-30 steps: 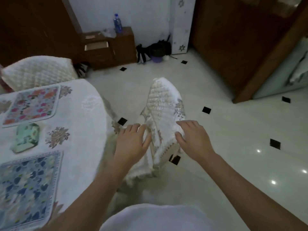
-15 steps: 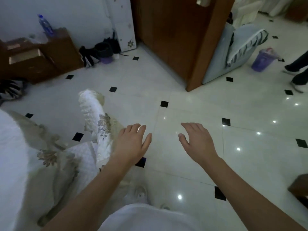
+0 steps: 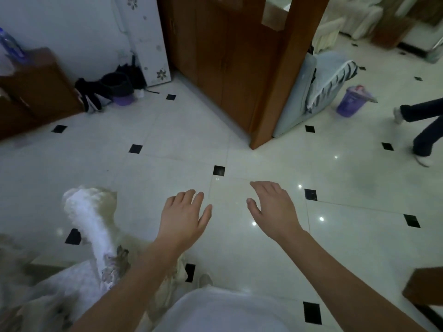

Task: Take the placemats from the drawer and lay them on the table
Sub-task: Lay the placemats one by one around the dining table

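Both hands out over floor [image 3: 167, 144], palms down. The left hand [image 3: 183, 216] has its fingers straight and slightly spread, holding nothing. The right hand [image 3: 273, 207] is the same, thumb apart, empty. Placemats out of frame.

Covered chair [image 3: 91, 221] at 8 o'clock, just beside left forearm. Cabinet [image 3: 36, 92] at 10 o'clock, bottle [image 3: 10, 47] on top, front too blurred to read. Purple bucket [image 3: 123, 99] at 11 o'clock holds what looks like a dark bag. Purple bin [image 3: 351, 104] at 2 o'clock, contents unclear. Another person's legs [image 3: 424, 130] at 3 o'clock.
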Demonstrator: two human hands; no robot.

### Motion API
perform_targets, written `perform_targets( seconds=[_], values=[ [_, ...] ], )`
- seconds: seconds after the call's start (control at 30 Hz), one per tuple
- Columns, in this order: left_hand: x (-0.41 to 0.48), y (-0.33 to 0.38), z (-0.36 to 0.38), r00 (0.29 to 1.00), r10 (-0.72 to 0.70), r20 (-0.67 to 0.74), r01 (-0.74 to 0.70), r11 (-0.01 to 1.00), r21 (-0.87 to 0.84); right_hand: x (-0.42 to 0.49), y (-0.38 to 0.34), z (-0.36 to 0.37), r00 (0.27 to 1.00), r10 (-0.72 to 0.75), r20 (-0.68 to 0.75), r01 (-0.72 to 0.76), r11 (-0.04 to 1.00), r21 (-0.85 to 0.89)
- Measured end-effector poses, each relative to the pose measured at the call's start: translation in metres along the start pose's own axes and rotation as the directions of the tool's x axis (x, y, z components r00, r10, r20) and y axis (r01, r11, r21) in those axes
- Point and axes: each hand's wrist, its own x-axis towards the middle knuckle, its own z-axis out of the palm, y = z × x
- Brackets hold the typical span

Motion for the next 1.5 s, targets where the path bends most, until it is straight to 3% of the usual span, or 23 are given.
perform_targets(
  seconds=[0.33, 0.53, 0.7, 0.87, 1.0, 1.1, 1.17, 1.33, 1.5],
  values=[
    [0.108, -0.067, 0.000, 0.996, -0.074, -0.056, 0.074, 0.997, -0.001, 0.139, 0.003, 0.020, 0.997, -0.070, 0.041, 0.071, 0.997, -0.021],
    [0.182, -0.105, 0.006, 0.972, -0.221, -0.082, 0.224, 0.974, 0.034, 0.261, -0.010, 0.045, 0.968, -0.234, 0.086, 0.235, 0.972, 0.003],
    [0.235, -0.133, -0.002, 0.911, -0.402, -0.095, 0.409, 0.910, 0.071, 0.367, -0.021, 0.053, 0.916, -0.382, 0.125, 0.384, 0.923, 0.011],
    [0.234, -0.166, -0.015, 0.765, -0.632, -0.125, 0.643, 0.759, 0.102, 0.442, -0.086, 0.078, 0.762, -0.623, 0.176, 0.615, 0.781, 0.104],
    [0.207, -0.197, -0.032, 0.595, -0.782, -0.188, 0.804, 0.584, 0.116, 0.465, -0.169, 0.099, 0.572, -0.798, 0.192, 0.772, 0.602, 0.203],
    [0.192, -0.221, -0.038, 0.477, -0.843, -0.250, 0.879, 0.465, 0.107, 0.475, -0.224, 0.113, 0.452, -0.873, 0.184, 0.840, 0.486, 0.241],
    [0.186, -0.243, -0.038, 0.427, -0.862, -0.273, 0.904, 0.414, 0.107, 0.485, -0.259, 0.126, 0.411, -0.895, 0.173, 0.858, 0.444, 0.258],
    [0.203, -0.319, -0.029, 0.371, -0.907, -0.200, 0.929, 0.365, 0.066, 0.525, -0.318, 0.157, 0.403, -0.896, 0.185, 0.870, 0.438, 0.228],
    [0.261, -0.402, -0.039, 0.478, -0.856, -0.197, 0.877, 0.478, 0.047, 0.580, -0.354, 0.165, 0.502, -0.846, 0.178, 0.834, 0.528, 0.158]
  ],
)
